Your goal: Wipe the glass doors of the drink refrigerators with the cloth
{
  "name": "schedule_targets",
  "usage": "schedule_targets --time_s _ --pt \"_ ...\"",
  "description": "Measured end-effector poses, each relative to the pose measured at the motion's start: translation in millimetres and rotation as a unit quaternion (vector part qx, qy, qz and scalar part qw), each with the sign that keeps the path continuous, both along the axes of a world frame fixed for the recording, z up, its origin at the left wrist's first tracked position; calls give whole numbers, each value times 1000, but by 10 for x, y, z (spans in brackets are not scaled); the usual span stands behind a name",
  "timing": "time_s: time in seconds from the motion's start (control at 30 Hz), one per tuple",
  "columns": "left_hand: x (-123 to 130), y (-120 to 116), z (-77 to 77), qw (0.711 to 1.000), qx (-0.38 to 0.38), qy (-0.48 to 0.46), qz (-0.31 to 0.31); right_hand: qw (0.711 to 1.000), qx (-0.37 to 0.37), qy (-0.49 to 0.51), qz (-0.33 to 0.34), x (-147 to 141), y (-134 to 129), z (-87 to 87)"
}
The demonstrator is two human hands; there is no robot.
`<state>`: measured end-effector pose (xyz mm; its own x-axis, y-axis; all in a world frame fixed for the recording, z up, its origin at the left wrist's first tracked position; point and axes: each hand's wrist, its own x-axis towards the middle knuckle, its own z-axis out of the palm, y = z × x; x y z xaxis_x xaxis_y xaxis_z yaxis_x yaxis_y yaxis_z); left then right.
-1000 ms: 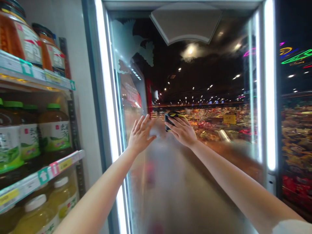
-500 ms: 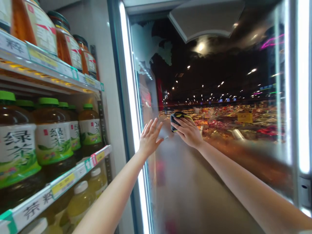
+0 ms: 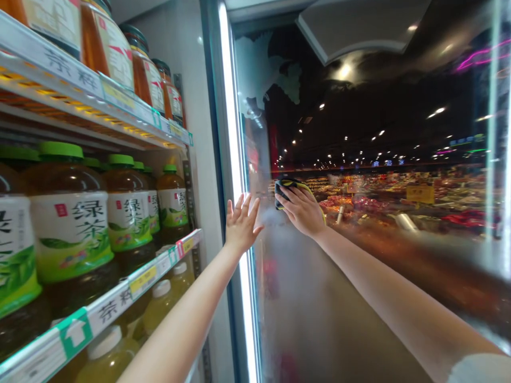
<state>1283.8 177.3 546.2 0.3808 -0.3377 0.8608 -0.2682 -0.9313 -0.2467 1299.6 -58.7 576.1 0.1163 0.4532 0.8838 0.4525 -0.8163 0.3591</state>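
With fingers spread, my left hand (image 3: 241, 224) is raised in front of the lit strip (image 3: 235, 138) along the glass's left edge; whether it touches anything I cannot tell. My right hand (image 3: 300, 208) presses a dark cloth with yellow edging (image 3: 293, 184) against the glass door (image 3: 311, 287), fingers laid over the cloth. Through the pane, a dark shop hall with blurred goods shows. Pale haze covers the lower part of the glass.
On the left, a shelf (image 3: 159, 264) holds green tea bottles (image 3: 72, 229) with green caps. Amber bottles (image 3: 146, 74) stand on the shelf above, and white-capped bottles (image 3: 162, 306) below. A yellow sign (image 3: 420, 194) shows beyond the glass.
My view has turned left, so shelves and door frame sit further right. My right hand and the cloth have shifted left across the glass, closer to my left hand, whose fingers stay spread.
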Motion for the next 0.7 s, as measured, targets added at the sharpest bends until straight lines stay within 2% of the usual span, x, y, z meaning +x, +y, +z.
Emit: schedule_targets --time_s 0.1,0.2,0.23,0.3,0.37,0.43,0.5,0.6,0.7 --pt "-28 45 -5 1000 6 8 8 998 62 -8 -1 47 20 72" --pt "-42 51 -13 1000 10 9 12 988 153 -16 -13 136 312 195" --pt "-44 51 -19 1000 10 10 15 988 152 -15 -14 154 414 211" --pt "-47 63 -34 1000 10 12 17 996 92 -11 -7 159 538 202" --pt "-47 97 -51 1000 16 11 18 1000 4 -5 8 130 538 189" --pt "-43 148 -67 999 28 10 16 999 -46 -3 15 99 479 237" --pt "-36 199 -83 999 40 10 14 999 -30 -7 7 96 468 361" --pt "-28 239 -106 999 43 11 15 999 45 -13 -14 144 629 548" --pt "-32 237 -128 999 35 13 21 999 31 -9 -13 179 796 518"
